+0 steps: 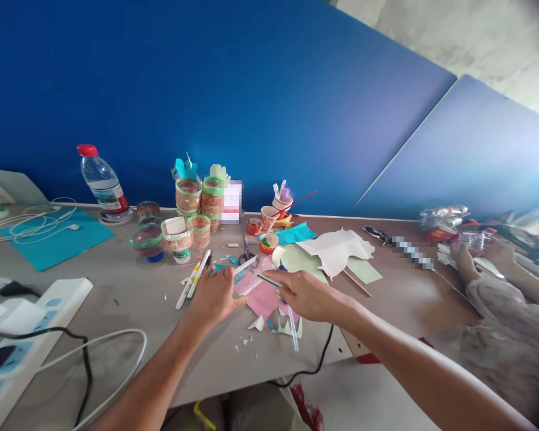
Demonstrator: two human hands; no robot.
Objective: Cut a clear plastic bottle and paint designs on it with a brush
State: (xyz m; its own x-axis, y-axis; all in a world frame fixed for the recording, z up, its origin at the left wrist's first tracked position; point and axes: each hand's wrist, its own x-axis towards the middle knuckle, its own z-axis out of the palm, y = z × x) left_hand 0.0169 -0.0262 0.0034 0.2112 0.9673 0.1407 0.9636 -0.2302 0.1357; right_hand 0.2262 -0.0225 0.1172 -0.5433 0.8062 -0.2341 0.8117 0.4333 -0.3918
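Observation:
My left hand (215,294) lies flat on the table with fingers stretched out, pressing the left edge of a pink paper sheet (261,297). My right hand (306,293) rests over the right side of that sheet, its fingers curled round a thin silvery stick-like tool (269,279) that points left. A clear straw (293,328) lies beneath the right hand, slanting toward the table edge. White pens (193,279) lie just left of the left hand. Scissors (246,255) sit beyond the pink sheet.
Decorated plastic cups (188,197), a water bottle (102,182), paper cups (269,216), white and pale green paper (336,248) crowd the back. A power strip (31,323) with cables lies at left. Another person's hands (480,254) work at right. A black cable (317,362) hangs off the front edge.

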